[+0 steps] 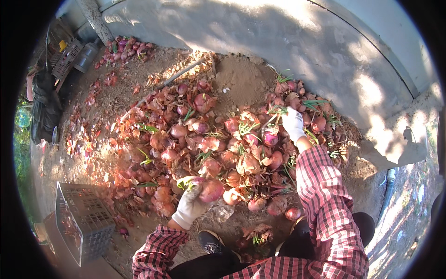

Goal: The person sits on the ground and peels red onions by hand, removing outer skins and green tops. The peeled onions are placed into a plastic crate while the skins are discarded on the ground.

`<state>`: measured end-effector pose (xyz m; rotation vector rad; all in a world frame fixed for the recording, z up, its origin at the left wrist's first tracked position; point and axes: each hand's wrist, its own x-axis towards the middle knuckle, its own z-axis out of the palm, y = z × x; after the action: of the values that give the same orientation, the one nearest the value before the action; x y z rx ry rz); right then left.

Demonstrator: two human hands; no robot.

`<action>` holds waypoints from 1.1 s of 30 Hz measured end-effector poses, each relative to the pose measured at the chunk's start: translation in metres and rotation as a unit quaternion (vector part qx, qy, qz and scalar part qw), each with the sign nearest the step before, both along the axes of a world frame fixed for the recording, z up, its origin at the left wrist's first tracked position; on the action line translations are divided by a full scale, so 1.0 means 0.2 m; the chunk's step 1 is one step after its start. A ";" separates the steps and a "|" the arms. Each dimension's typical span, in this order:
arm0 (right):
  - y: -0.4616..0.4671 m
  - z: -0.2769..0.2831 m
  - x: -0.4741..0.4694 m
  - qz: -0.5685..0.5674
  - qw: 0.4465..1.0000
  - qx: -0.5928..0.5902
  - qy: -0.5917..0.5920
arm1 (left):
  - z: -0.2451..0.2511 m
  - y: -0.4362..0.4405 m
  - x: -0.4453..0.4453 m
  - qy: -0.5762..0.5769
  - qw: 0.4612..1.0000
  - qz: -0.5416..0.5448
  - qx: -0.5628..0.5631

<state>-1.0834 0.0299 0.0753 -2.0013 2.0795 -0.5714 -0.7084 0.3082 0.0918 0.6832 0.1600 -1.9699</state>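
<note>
My left hand (191, 205), in a white work glove with a soiled palm, grips a red onion (211, 191) with a pale green sprout. It is raised over the near edge of a large heap of onions (248, 164), many sprouting and wrapped in dry skins. Over the heap's right side is my right hand (293, 122), also gloved in white. A thin curved tool (266, 126), apparently a blade, extends from its fingers above a purple onion (270, 138). Green shoots (277, 110) lie at those fingertips; the glove hides the grip itself.
A plastic crate (94, 216) lies on its side at left. A long pole (163, 83) crosses the ground behind the heap, near a soil mound (240, 80). Further onions (127, 48) lie by the grey wall (264, 42). My shoes (211, 241) are close to the heap.
</note>
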 end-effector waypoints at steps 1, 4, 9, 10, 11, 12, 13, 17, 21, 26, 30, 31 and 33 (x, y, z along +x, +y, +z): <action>0.07 0.04 0.01 0.017 0.989 -0.130 -0.066 | 0.00 0.00 0.01 0.008 1.000 0.009 0.019; 0.21 0.23 0.01 0.111 0.982 0.022 -0.148 | -0.03 -0.02 0.02 0.036 0.999 0.010 0.010; 0.22 0.41 -0.10 0.239 0.933 0.220 -0.157 | -0.06 -0.06 0.04 0.077 0.996 -0.005 -0.051; 0.15 0.41 -0.15 0.188 0.958 0.161 -0.144 | -0.06 -0.06 0.05 0.093 0.994 -0.008 -0.060; 0.03 0.41 -0.21 0.151 0.984 0.097 0.015 | -0.06 -0.06 0.05 0.072 0.996 -0.011 -0.049; -0.02 0.37 -0.27 0.017 0.983 0.068 0.171 | -0.05 -0.05 0.06 0.070 0.996 -0.005 -0.046; -0.10 0.35 -0.34 -0.040 0.959 0.094 0.263 | -0.04 -0.04 0.06 0.064 0.997 0.003 -0.040; -0.22 0.16 -0.46 -0.154 0.954 0.228 0.120 | -0.01 0.00 0.07 0.066 0.997 -0.005 0.049; -0.09 0.05 -0.28 -0.010 0.984 0.140 0.110 | -0.02 0.02 0.06 0.018 0.996 0.002 0.091; 0.17 0.30 0.06 0.148 0.989 -0.002 -0.022 | -0.04 0.00 0.03 -0.009 0.997 0.029 -0.074; 0.36 0.47 0.35 0.311 0.936 -0.164 0.003 | 0.00 -0.10 0.03 -0.111 0.991 -0.012 -0.080; 0.40 0.49 0.41 0.338 0.920 -0.191 0.051 | 0.02 -0.13 0.01 -0.156 0.980 -0.029 -0.124; 0.45 0.51 0.55 0.388 0.891 -0.233 0.026 | 0.06 -0.17 -0.02 -0.267 0.940 -0.076 -0.199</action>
<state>-0.9737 0.1206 0.1770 -2.8637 1.0186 -0.8861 -0.7118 0.2735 0.1038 0.9455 -0.6224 -1.8072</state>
